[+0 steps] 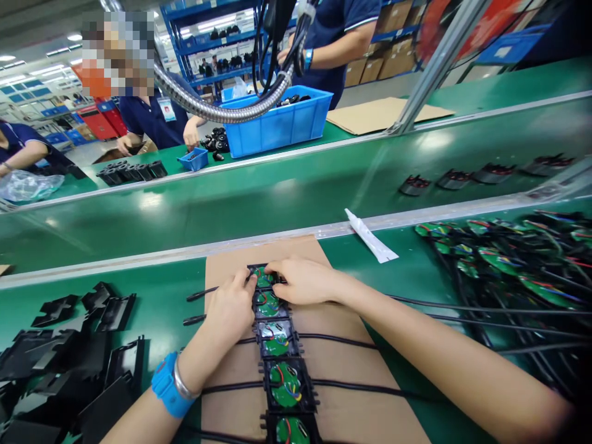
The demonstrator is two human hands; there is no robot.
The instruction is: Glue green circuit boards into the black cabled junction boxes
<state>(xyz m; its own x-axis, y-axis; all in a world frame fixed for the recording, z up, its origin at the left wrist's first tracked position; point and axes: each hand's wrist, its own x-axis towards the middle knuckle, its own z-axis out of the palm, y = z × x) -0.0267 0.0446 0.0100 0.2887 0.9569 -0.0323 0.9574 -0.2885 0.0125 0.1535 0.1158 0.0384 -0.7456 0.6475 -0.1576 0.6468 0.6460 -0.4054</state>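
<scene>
A row of black plastic housings [289, 385] runs away from me on a brown cardboard sheet [342, 370]; each holds a round green circuit board with coloured wires. My left hand [232, 301] is at the left side of the farthest housing, its fingers closed on the edge. From the right, my right hand [303, 281] has its thumb and index finger on the same housing, around its green circuit board [264, 279]. Fingers partly cover that housing. Black cables [345, 338] pass out of the housings to both sides.
Loose black plastic housings [69, 364] lie at left. Wired green boards [504, 262] are piled at right. A white tube [371, 237] lies beyond my right hand. Across the green conveyor belt [208, 206], co-workers stand by a blue bin [277, 126]. Motor-like parts [456, 179] sit on the belt.
</scene>
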